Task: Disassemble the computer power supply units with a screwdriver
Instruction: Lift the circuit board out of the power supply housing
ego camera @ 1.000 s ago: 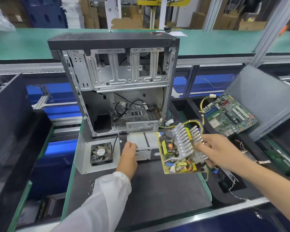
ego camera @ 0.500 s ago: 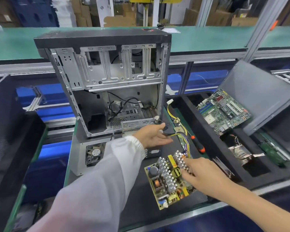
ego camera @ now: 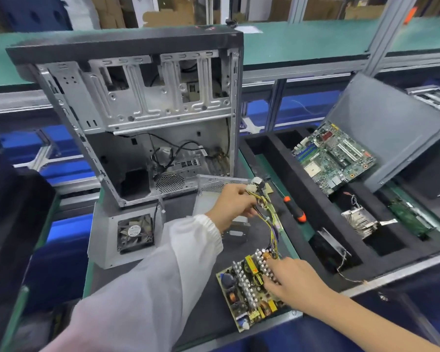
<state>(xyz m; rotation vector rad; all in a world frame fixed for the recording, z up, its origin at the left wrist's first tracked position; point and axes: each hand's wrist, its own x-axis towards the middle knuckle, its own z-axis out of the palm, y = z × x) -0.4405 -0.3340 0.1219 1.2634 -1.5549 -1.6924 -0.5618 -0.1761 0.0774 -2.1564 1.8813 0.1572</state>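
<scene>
Head view is showing both hands working over a dark mat [ego camera: 142, 295] on the bench. The left hand [ego camera: 233, 203], coming out of a white sleeve [ego camera: 163, 275], is curling its fingers around a bundle of yellow, purple and black wires [ego camera: 271, 222], with white connectors [ego camera: 255, 185] sticking out above the knuckles. The wires are running down to the power supply board [ego camera: 241, 298], which is lying flat on the mat near the front edge, its far end hidden under the right hand [ego camera: 290, 279]. That hand is resting on the board's heatsink fins with fingers bent; whether it is gripping them or only pressing is hard to tell, since the fingertips are blurred.

The power supply's metal casing [ego camera: 214, 189] is sitting open behind the left hand, largely covered by hand and wrist. Just beside the wires, an orange-and-black screwdriver [ego camera: 294, 209] is lying untouched on the green strip. Behind stands an emptied computer case [ego camera: 137, 115], and a fan [ego camera: 135, 233] is lying on a grey panel at its foot. To the right, a black foam tray [ego camera: 302, 199] is holding a motherboard [ego camera: 333, 156], a heatsink [ego camera: 360, 222] and other parts too dim to name; its right edge is cut off by the frame.
</scene>
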